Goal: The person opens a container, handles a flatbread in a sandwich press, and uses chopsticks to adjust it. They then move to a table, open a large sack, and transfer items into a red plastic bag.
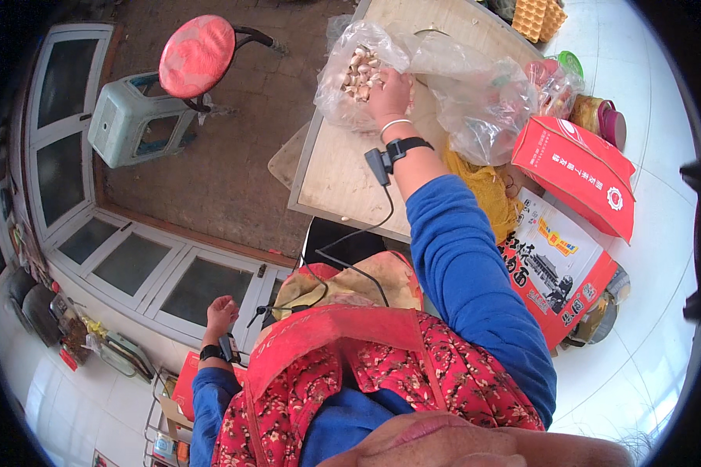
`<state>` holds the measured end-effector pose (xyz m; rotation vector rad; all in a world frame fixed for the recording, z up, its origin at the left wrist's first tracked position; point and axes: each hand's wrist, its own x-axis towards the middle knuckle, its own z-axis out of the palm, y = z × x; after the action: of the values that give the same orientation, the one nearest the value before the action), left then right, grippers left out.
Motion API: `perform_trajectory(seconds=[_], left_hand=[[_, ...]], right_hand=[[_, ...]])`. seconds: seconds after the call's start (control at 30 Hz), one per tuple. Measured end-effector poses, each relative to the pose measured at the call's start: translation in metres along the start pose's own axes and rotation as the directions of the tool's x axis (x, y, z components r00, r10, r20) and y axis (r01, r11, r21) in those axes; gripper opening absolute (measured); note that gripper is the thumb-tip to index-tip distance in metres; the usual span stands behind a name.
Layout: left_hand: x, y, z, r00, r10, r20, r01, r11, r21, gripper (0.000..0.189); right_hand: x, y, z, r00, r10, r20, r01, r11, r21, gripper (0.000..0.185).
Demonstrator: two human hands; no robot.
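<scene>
My right hand [390,96] reaches into an open clear plastic bag [342,114] of garlic cloves [362,73] on the wooden-topped table [350,169]. Its fingers touch the cloves, but the fingertips are hidden, so I cannot tell whether it holds one. A white bangle and a black strap with a small cabled device sit on that wrist. At the lower left my left hand [222,313] hangs in the air away from the table, fingers curled. Nothing shows in it, though its palm is partly hidden. A second clear plastic bag [479,99] lies to the right of the garlic.
Yellow mesh [482,187], a red bag [578,172] and a printed carton [555,262] crowd the table's right side. Near them stands a lidded jar [599,119]. Beyond the left edge are a round red-topped stool [197,56] and a plastic stool [134,119]. A cable crosses my lap.
</scene>
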<state>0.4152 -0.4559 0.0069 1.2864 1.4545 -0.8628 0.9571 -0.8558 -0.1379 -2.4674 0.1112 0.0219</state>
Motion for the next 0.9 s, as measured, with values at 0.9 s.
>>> perform_trajectory(seconds=[0.9], left_hand=[[0.014,0.001,-0.006,0.999,0.039,0.036,-0.040,0.999,0.003,0.018]], right_hand=[[-0.051,0.021,-0.028,0.797,-0.257,0.546,0.399,0.903,-0.157,0.026]])
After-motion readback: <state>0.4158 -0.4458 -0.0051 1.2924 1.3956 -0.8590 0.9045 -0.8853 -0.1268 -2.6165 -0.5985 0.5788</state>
